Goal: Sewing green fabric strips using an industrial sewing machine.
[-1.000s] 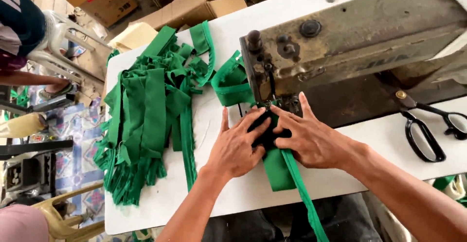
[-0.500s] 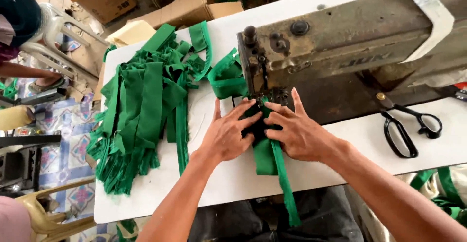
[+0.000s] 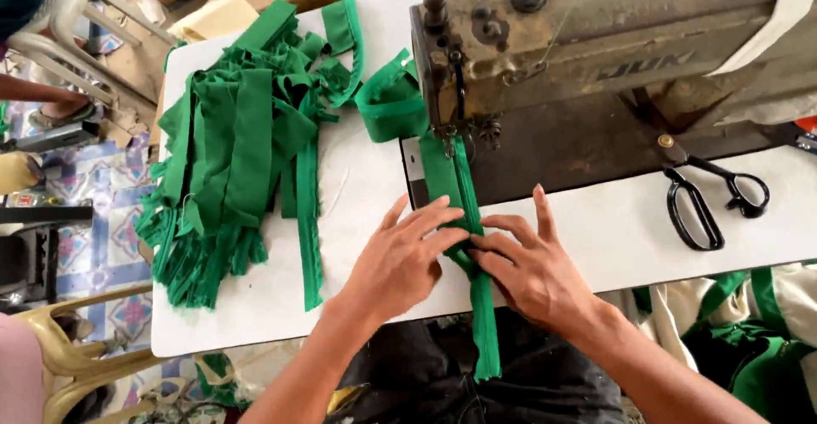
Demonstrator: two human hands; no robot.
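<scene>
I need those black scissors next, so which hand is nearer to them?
Right. The right hand lies on the green strip, left of the scissors; the left hand is farther left.

Two hands [image 3: 400,262], one scissors [image 3: 706,198]

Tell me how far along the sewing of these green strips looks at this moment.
Looks done: a green band curls out behind the sewing machine, beside a big pile of green strips; whether the pile is sewn cannot be told. In hand: the left hand and right hand press one green strip flat under the needle. Left: its tail hangs off the table edge, unsewn.
</scene>
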